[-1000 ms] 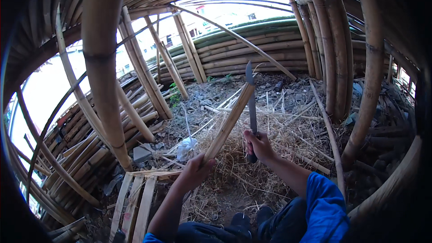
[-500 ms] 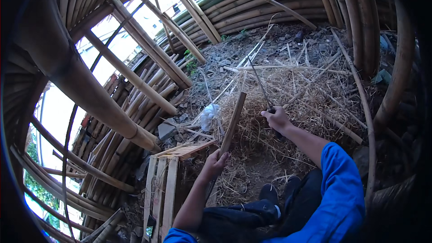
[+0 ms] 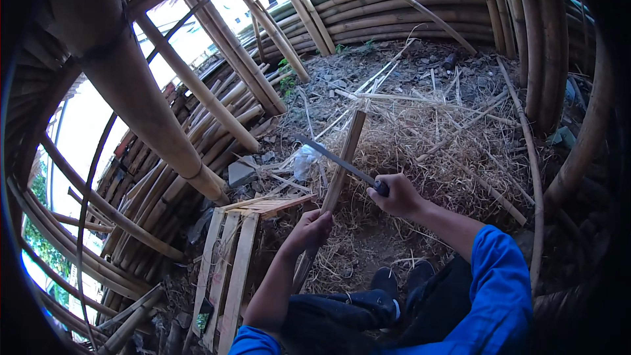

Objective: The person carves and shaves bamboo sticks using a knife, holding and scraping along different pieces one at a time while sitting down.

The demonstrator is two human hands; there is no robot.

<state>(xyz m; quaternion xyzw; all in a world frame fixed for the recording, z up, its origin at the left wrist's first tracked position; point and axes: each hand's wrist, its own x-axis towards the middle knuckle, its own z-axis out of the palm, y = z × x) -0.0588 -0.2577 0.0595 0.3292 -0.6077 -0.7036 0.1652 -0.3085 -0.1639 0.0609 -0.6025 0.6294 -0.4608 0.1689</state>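
My left hand (image 3: 309,230) is closed around the lower part of a long, flat strip of split bamboo (image 3: 334,190), which slants up and away from me. My right hand (image 3: 399,196) grips the dark handle of a long-bladed knife (image 3: 360,173). Its narrow grey blade lies across the strip above my left hand, with the tip pointing left and away. Whether the edge bites into the strip, I cannot tell. The strip's lower end runs down beside my left forearm toward my leg.
A slatted wooden crate (image 3: 240,269) stands left of my left forearm. Pale shavings (image 3: 453,164) pile up ahead and right. Beyond the crate lie a white plastic bag (image 3: 304,163) and a grey block (image 3: 242,173). A thick bamboo pole (image 3: 151,112) slants in from upper left.
The knife has swung from pointing away, right of the strip, to lying across it. My right hand has turned and come a little nearer. My left hand still holds the strip.
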